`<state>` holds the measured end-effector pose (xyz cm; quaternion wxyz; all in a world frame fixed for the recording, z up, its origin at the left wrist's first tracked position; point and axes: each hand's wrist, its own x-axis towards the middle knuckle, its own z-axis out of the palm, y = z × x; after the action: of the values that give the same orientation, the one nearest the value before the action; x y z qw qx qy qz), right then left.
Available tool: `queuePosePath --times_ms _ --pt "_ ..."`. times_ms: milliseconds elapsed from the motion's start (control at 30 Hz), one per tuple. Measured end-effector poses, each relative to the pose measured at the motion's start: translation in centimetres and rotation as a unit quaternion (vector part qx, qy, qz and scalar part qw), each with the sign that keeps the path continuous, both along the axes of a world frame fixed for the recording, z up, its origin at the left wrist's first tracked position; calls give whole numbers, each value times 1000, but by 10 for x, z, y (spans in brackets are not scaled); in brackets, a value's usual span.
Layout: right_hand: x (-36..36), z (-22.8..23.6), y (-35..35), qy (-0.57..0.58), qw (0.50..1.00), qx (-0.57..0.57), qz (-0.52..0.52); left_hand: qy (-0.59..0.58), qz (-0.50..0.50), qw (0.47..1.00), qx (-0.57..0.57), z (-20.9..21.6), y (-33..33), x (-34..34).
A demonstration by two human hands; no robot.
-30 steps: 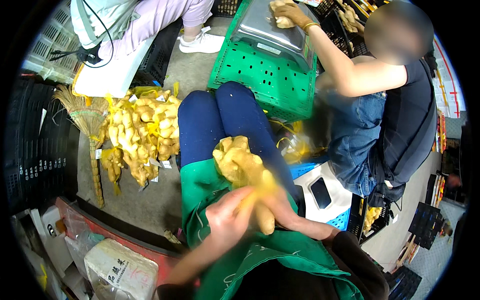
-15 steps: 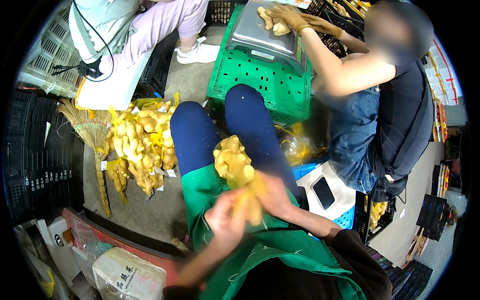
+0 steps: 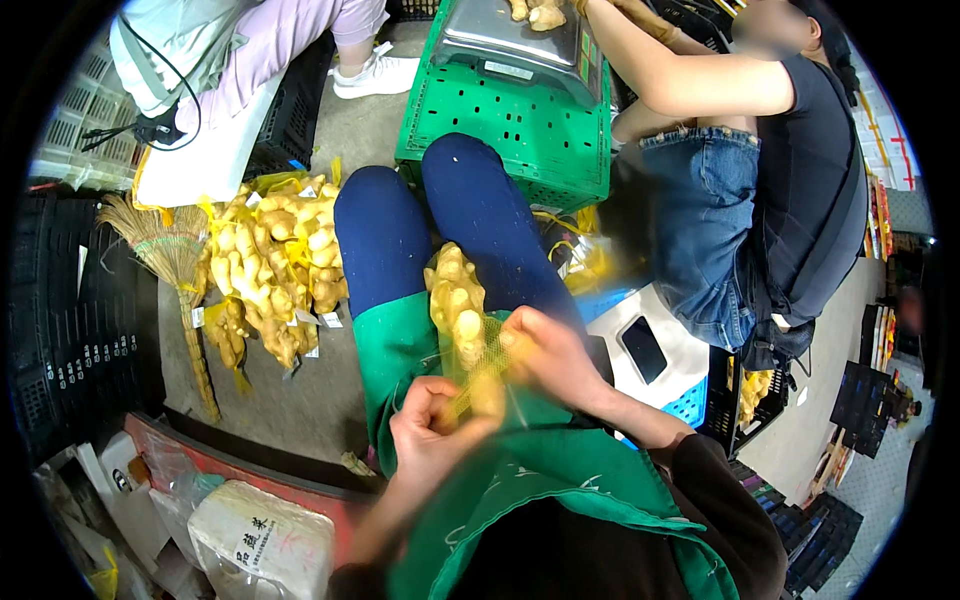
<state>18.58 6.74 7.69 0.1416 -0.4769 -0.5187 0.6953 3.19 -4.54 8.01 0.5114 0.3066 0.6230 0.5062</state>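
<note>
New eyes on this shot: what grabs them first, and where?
Likely the ginger mid-picture, over the lap, with left hand and right hand at its yellow mesh. Next, the bright green crate past the knees, carrying a metal scale. Then the heap of bagged ginger on the floor at left, beside a straw broom.

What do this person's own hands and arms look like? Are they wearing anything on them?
The left hand and right hand are bare: no gloves, watch or bracelet shows. The right sleeve is plain, very dark brown, ending near the elbow. Only a bit of the similarly dark left sleeve shows at the lower edge.
</note>
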Motion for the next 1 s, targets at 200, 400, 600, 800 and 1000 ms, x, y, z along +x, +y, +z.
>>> queuePosePath --times_ms 200,400,600,800,1000 --pt "-18 11 -4 85 993 -54 -68 264 -66 956 105 -7 4 12" --pt "-8 39 -3 -42 988 148 -20 384 -66 906 165 -4 13 12" --pt "-19 76 3 54 966 251 24 38 6 995 94 54 26 -17" --pt "-36 83 30 155 975 156 14 163 -166 962 143 28 31 -43" --pt "-43 71 29 130 957 233 114 199 -186 951 146 -47 18 -49"
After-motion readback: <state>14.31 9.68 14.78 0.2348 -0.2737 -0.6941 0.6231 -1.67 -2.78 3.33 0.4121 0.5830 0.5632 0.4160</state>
